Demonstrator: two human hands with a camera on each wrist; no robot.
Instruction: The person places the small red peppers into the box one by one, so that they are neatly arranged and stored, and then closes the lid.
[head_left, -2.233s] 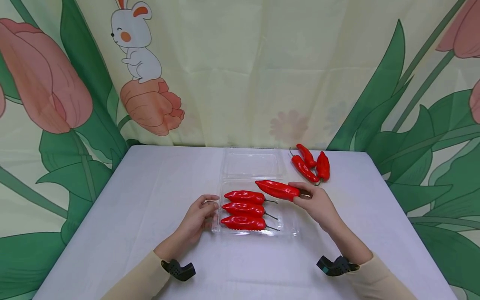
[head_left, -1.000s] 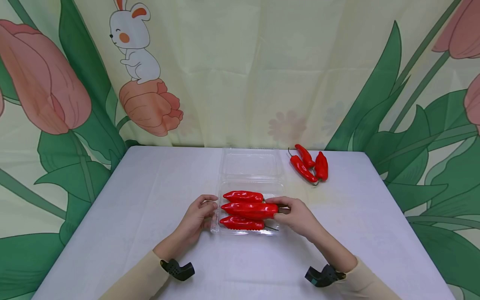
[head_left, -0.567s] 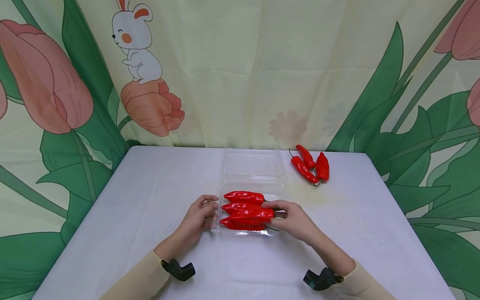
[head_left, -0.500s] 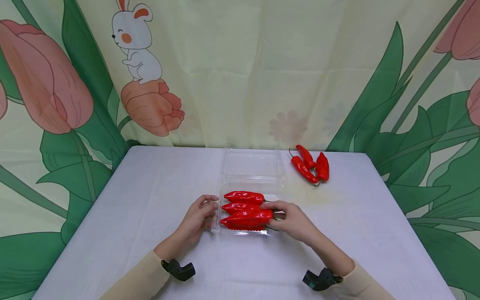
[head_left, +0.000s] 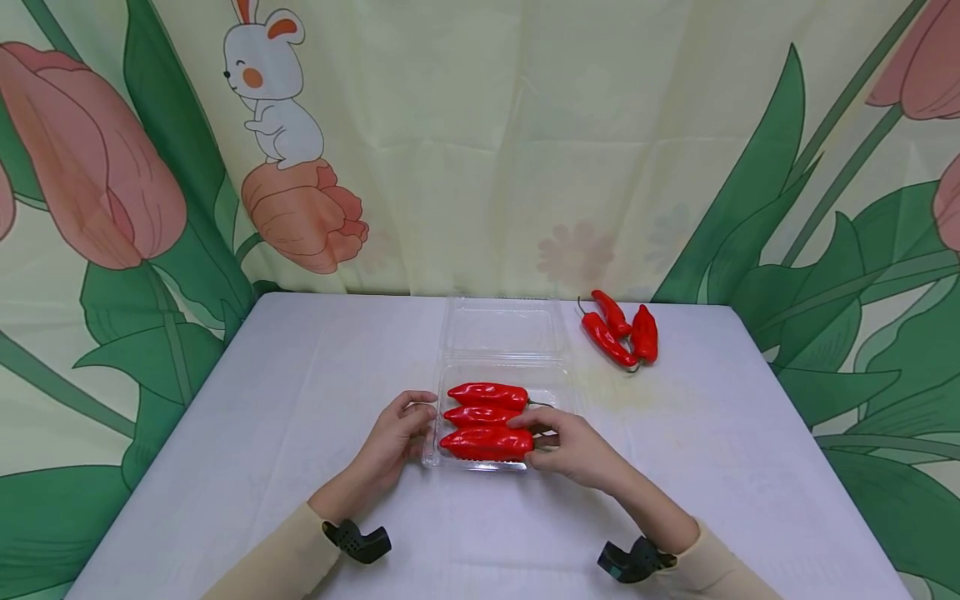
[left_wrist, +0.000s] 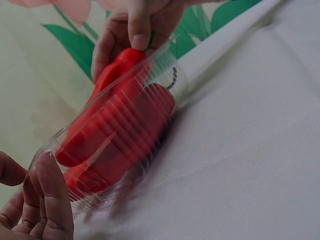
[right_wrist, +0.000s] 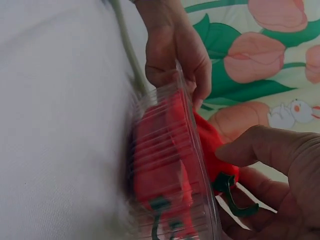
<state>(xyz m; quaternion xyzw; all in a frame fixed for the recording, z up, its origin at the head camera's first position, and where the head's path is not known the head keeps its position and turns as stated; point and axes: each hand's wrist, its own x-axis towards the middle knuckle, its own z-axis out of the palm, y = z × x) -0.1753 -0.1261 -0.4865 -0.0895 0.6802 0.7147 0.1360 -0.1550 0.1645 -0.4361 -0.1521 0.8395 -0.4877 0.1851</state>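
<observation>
Peppers (head_left: 489, 395) numbered seven: three near the table's (head_left: 315, 350) far edge, three in one container (head_left: 551, 379), another pinched by the right hand (head_left: 573, 448) (left hand (head_left: 396, 435) gripped the container).

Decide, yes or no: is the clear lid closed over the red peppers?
No, the clear lid lies open beyond the red peppers in the tray.

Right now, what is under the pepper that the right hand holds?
Another pepper lies under the held pepper; the left wrist view shows it through the clear box. From above, the held pepper mostly covers it.
</observation>
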